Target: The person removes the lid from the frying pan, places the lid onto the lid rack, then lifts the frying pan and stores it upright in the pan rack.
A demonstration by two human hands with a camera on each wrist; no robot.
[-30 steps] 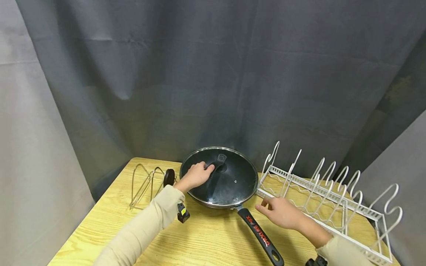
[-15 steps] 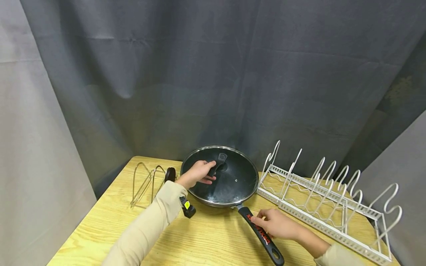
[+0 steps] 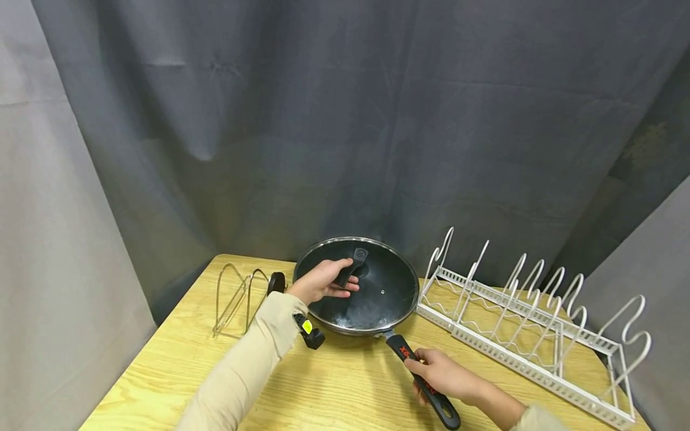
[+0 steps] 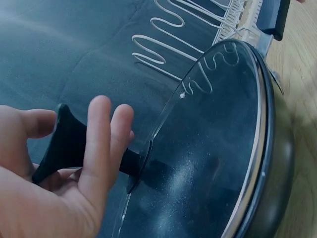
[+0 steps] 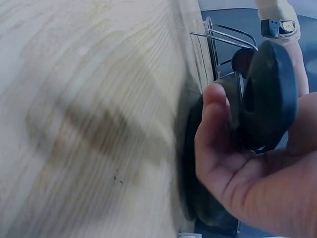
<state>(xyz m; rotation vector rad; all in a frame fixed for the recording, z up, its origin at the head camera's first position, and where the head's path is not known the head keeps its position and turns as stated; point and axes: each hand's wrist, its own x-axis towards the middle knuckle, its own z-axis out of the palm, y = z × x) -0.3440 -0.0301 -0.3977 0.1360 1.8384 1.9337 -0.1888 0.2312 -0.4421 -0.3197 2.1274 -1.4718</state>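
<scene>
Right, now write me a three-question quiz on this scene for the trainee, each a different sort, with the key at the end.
1. True or false: the left grip has the lid knob between thumb and fingers.
2. Choose one. The right grip holds:
A) the lid knob
B) the pan handle
C) the table edge
3. Fill in the blank: in the head view, the white rack stands to the ____ of the pan.

Key:
1. True
2. B
3. right
</scene>
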